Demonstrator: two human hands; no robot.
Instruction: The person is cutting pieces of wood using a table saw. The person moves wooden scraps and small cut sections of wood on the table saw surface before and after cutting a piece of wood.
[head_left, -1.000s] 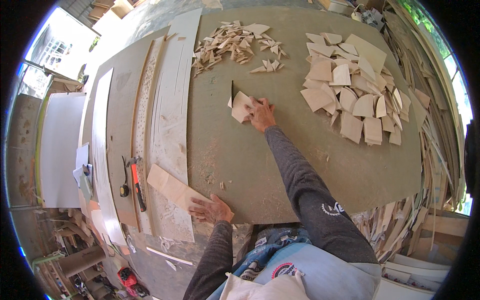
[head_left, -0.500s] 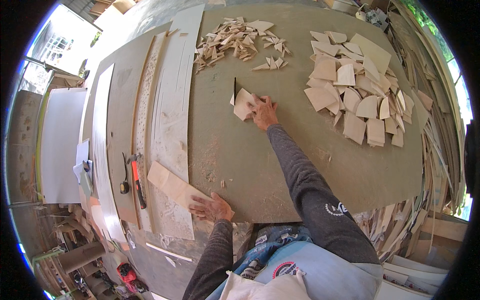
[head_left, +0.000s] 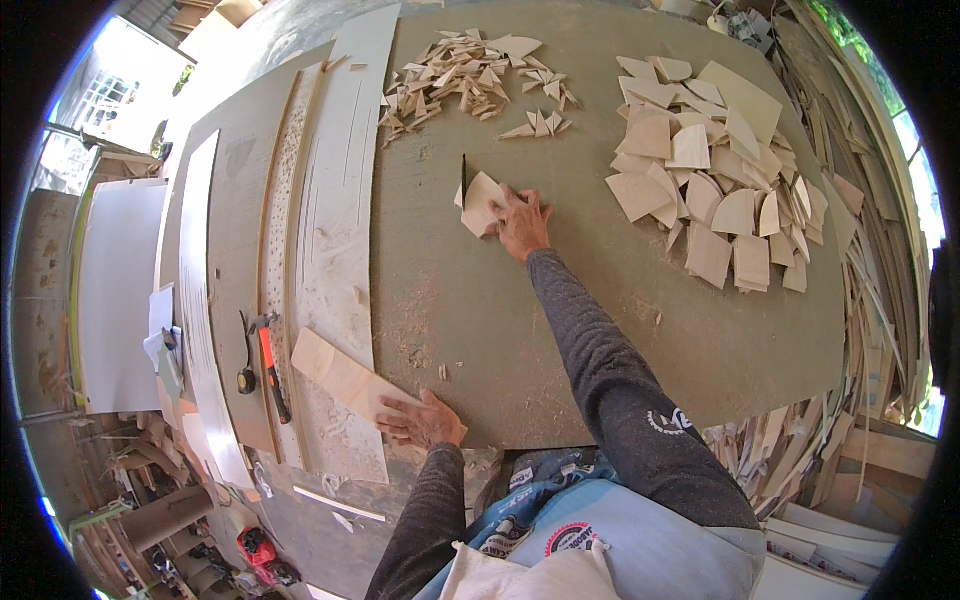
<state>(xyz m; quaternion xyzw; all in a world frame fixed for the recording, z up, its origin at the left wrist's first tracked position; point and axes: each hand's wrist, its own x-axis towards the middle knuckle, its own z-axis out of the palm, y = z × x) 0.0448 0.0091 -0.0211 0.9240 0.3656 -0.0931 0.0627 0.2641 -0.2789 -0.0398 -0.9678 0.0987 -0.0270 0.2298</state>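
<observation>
A thin dark saw blade [head_left: 464, 176] stands up from the green-brown tabletop [head_left: 500, 340]. Right beside it lies a small pale plywood piece [head_left: 481, 205]. My right hand [head_left: 522, 222] grips this piece from its right side, fingers bent over it and close to the blade. Nearer to me, at the table's front edge, a plywood strip [head_left: 345, 372] lies at a slant. On the strip's near end rests my left hand [head_left: 420, 420], flat with its fingers spread.
Small triangular offcuts [head_left: 455, 80] are heaped at the far side. Curved-edge plywood pieces [head_left: 700, 170] form a large pile at the right. To the left lie a long white board [head_left: 340, 200], a hammer [head_left: 270, 365] and a tape measure [head_left: 246, 379]. Sawdust covers parts of the top.
The view has shifted slightly. Both hands, the plywood piece and the strip keep about the same places on the table.
</observation>
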